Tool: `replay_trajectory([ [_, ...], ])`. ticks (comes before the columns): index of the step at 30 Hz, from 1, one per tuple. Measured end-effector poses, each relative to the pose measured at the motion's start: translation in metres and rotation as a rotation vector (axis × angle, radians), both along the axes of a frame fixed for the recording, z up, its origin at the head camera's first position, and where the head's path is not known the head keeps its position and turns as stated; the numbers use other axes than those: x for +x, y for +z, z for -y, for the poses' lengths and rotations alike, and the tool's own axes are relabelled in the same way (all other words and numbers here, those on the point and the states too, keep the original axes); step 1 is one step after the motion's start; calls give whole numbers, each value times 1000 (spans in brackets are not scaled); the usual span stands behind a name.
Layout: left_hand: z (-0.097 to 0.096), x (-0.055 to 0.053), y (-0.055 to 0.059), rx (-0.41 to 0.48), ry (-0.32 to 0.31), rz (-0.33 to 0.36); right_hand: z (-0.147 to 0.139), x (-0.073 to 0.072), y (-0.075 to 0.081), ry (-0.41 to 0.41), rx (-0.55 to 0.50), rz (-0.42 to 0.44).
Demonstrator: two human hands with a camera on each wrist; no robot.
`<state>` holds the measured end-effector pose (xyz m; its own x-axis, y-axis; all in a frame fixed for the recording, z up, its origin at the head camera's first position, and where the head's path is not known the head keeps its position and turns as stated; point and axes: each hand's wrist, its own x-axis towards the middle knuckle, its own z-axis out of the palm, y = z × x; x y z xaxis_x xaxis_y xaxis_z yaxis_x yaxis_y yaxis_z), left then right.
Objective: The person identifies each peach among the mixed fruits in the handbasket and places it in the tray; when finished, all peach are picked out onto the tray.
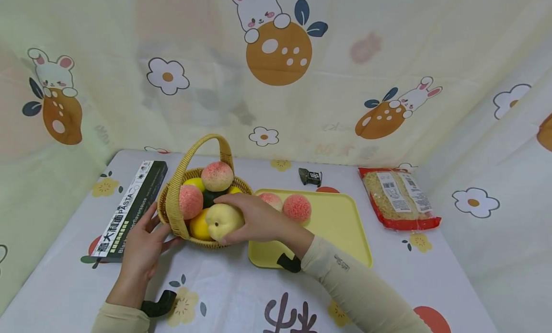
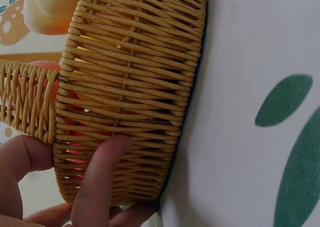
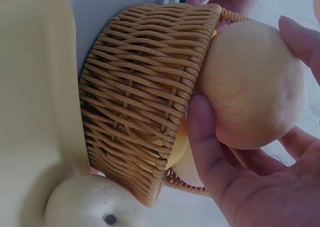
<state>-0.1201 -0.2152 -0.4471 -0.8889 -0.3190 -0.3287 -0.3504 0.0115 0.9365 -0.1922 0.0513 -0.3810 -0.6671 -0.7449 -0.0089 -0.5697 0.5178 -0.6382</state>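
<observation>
Flowered tablecloth (image 1: 233,290); pale peach (image 1: 225,222) in right hand (image 1: 264,220), at basket rim (image 3: 188,82)

A smooth, round, pale-yellow fruit (image 1: 225,221) is held in the right hand (image 1: 260,219), right at the rim of a tan woven-wicker basket (image 1: 174,206)! Upright, well filled, handle arching, the basket is gripped at its side by the left hand (image 1: 143,246).

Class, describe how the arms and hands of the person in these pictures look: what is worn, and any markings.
Both hands, left hand and right hand, are ungloved. The left sleeve and right sleeve are long and beige. Small dark print, too small to read, marks the right one near its cuff. A bent black piece shows at each wrist.
</observation>
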Motion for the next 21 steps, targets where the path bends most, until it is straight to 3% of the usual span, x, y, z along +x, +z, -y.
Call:
replay_trajectory([
  [14, -1, 1, 1, -19, -11, 20, -47, -1, 9, -123, -166, 139],
  [21, -2, 2, 3, -27, -7, 22, -66, 3, 10, -131, -227, 186],
])
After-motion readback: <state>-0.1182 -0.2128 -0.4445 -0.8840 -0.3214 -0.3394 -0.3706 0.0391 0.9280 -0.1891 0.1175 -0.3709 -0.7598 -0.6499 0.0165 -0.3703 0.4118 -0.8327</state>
